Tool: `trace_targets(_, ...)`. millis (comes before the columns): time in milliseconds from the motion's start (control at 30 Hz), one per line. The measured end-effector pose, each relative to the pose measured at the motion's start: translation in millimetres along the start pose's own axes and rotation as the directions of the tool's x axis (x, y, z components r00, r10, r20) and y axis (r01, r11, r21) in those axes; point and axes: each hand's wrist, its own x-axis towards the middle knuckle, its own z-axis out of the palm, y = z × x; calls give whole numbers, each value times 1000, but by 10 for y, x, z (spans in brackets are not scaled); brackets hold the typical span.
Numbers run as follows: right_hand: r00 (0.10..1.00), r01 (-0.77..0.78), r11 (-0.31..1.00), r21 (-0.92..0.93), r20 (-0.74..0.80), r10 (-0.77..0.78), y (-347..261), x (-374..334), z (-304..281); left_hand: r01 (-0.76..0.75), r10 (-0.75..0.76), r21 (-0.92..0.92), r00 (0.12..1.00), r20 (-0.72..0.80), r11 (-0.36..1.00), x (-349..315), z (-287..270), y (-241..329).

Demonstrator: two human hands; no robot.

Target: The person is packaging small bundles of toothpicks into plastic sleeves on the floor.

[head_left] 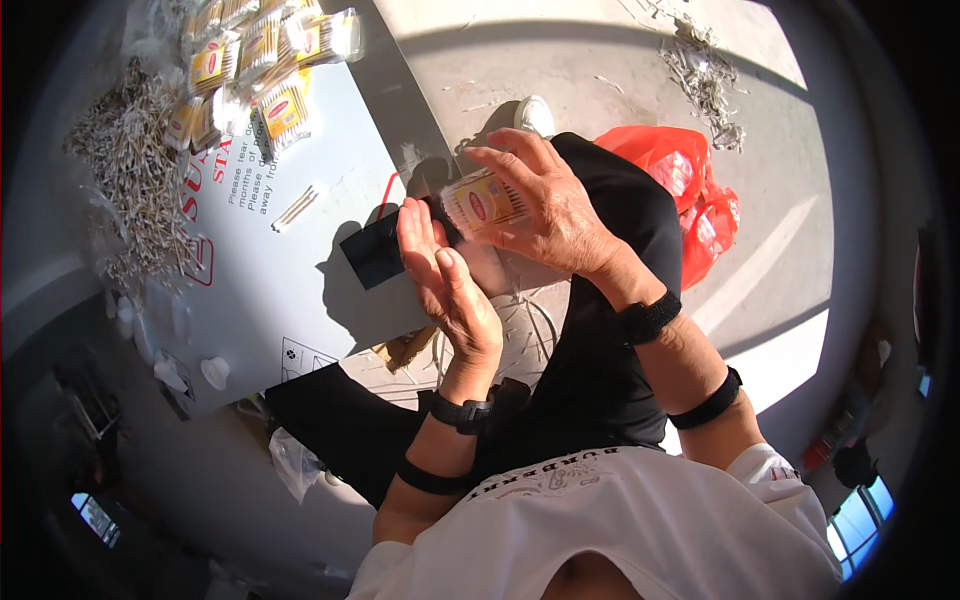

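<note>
- Pack [482, 204] grasped by right hand [553, 215], at 1 o'clock from left hand [455, 295].
- Left fingers extended, nothing held.
- Probably light, slick, crushable; best gripped by edges.

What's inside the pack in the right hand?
Thin pale sticks, apparently cotton swabs, show through the clear wrap of the pack. Whatever lies behind its label or under the right hand is covered, so I can't count them.

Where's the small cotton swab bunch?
In the head view's left half, the small cotton swab bunch lies on the tabletop between the swab heap and left hand.
</note>
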Motion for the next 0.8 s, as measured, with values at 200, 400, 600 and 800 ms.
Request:
trace_targets(200, 954, 260, 938, -228, 214, -212, -39, 146, -96, 122, -152, -271, 984, -91, 955, -29, 43, 156)
trace_targets(400, 949, 265, 941, -209, 230, -216, 18, 183, -45, 353, -413, -400, 908, -72, 846, 109, -53, 305)
trace_targets(600, 943, 300, 929, -218, 218, -253, -11, 182, -8, 460, -518, -358, 851, -83, 813, 249, -175, 305)
trace_targets(800, 948, 276, 932, -236, 228, -223, -26, 181, -22, 454, -503, -356, 863, -52, 817, 269, -170, 327)
